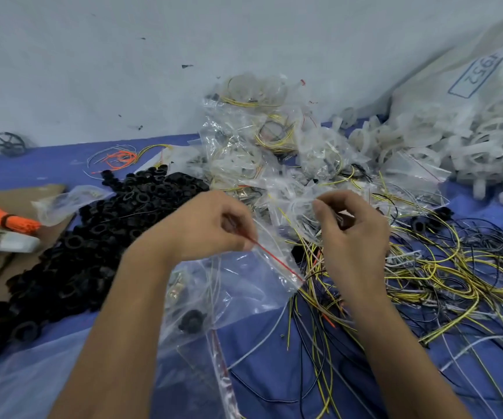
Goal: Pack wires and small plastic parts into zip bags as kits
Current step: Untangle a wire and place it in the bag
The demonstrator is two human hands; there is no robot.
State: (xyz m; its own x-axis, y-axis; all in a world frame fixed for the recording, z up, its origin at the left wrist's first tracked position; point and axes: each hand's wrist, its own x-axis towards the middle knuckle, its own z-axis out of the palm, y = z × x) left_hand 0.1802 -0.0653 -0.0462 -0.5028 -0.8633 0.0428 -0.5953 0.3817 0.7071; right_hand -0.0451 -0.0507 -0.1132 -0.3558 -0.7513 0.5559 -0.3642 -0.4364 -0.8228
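My left hand [204,225] pinches the red-striped mouth of a clear zip bag [262,273] that hangs slanting down to the right. My right hand [350,228] is curled beside it, fingers closed around a small dark part and thin wire ends; what exactly it holds is hard to make out. A tangle of yellow, black and white wires [425,273] spreads under and right of my right hand. A heap of black plastic rings [99,237] lies left of my left hand. Behind my hands sits a pile of filled zip bags [262,140].
White plastic wheels [455,146] spill from a large sack at the back right. An orange wire bundle [5,219] lies on cardboard at the left. More clear bags [201,322], one with a black part, lie under my forearms. A wall stands close behind.
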